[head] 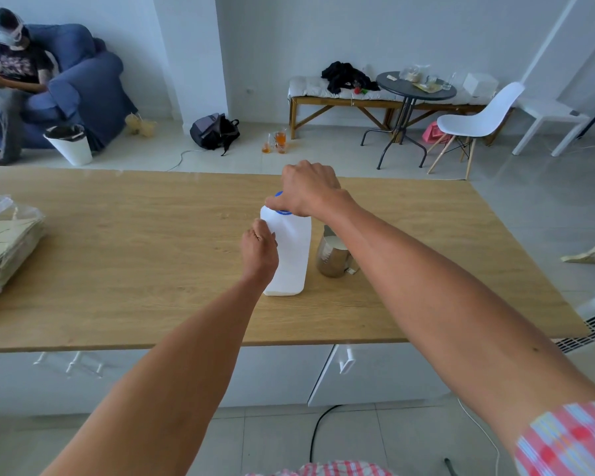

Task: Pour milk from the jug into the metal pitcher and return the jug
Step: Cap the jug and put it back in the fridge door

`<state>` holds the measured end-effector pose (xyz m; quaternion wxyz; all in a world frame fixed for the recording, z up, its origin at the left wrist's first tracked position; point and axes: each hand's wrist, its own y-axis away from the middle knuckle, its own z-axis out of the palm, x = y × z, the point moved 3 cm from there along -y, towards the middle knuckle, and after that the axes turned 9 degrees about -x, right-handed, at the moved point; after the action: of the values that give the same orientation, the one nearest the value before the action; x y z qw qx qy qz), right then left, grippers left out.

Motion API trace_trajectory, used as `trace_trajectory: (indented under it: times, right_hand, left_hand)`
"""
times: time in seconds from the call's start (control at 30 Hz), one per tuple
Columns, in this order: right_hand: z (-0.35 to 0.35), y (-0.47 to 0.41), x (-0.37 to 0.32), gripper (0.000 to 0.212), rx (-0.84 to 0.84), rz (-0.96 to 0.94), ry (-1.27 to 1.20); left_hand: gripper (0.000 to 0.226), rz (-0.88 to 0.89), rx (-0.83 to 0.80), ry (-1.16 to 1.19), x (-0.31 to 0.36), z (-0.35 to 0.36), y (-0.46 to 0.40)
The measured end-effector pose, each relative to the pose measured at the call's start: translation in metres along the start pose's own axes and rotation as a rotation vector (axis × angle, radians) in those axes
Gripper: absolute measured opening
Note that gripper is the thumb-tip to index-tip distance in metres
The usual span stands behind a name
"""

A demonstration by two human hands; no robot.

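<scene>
Steadying the white plastic milk jug (289,255) upright on the worktop (152,242) beside the metal pitcher (332,257), left hand (259,250) grips its side, right hand (310,190) pinches the blue cap (279,194); probably full, heavy, thin-walled.

Both forearms are bare from wrist to above the elbow. The left hand (259,250) and right hand (311,190) wear no rings, watch or gloves that I can see. On the right arm, at about 4 o'clock in the view, a short sleeve (567,441) shows in a check of red, white and pale blue. The same checked cloth, the shirt (318,469), peeks in at 6 o'clock. A small dark mark (535,349) sits on the right forearm.
</scene>
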<state>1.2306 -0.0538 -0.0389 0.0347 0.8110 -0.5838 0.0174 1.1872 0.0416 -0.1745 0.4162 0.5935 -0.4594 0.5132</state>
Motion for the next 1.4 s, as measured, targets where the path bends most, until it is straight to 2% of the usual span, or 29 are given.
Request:
trace_trajectory:
  times: [0.07,0.17,0.27,0.4,0.77,1.0,1.13,1.23,1.33,1.4]
  right_hand:
    - [0.004,-0.001,-0.002,0.037,0.005,0.015,0.024]
    - [0.011,-0.001,0.004,0.052,-0.006,-0.004,0.058]
    - [0.018,-0.003,0.015,0.059,-0.037,-0.112,0.061]
    - [0.025,-0.008,0.022,0.061,0.037,-0.223,0.043]
    - [0.034,-0.003,0.005,0.062,0.181,-0.033,0.035]
    - [0.037,0.000,0.002,0.063,0.174,0.028,-0.035]
    - [0.040,0.003,0.007,0.071,0.154,0.034,-0.037]
    - [0.049,0.012,0.015,0.075,0.196,0.052,-0.170]
    - [0.063,0.024,0.025,0.062,0.302,0.041,-0.506]
    - [0.077,0.033,0.030,0.052,0.368,0.063,-0.740]
  left_hand:
    - [0.041,0.009,0.016,-0.004,0.000,0.000,0.000]
    - [0.040,0.014,0.030,0.015,0.000,0.000,0.000]
    - [0.043,0.009,0.034,0.043,-0.002,0.001,-0.001]
    - [0.045,0.020,0.036,0.059,-0.003,0.003,-0.002]
    - [0.034,-0.023,0.198,0.096,-0.005,0.007,0.001]
    - [0.033,-0.042,0.183,0.068,-0.006,0.006,0.001]
    - [0.035,-0.031,0.163,0.046,-0.007,0.004,0.001]
    - [0.039,-0.025,0.121,0.055,-0.005,0.004,0.001]
    - [0.051,-0.053,0.056,0.085,-0.006,0.004,0.000]
    - [0.050,-0.070,0.046,0.108,-0.006,0.002,0.001]
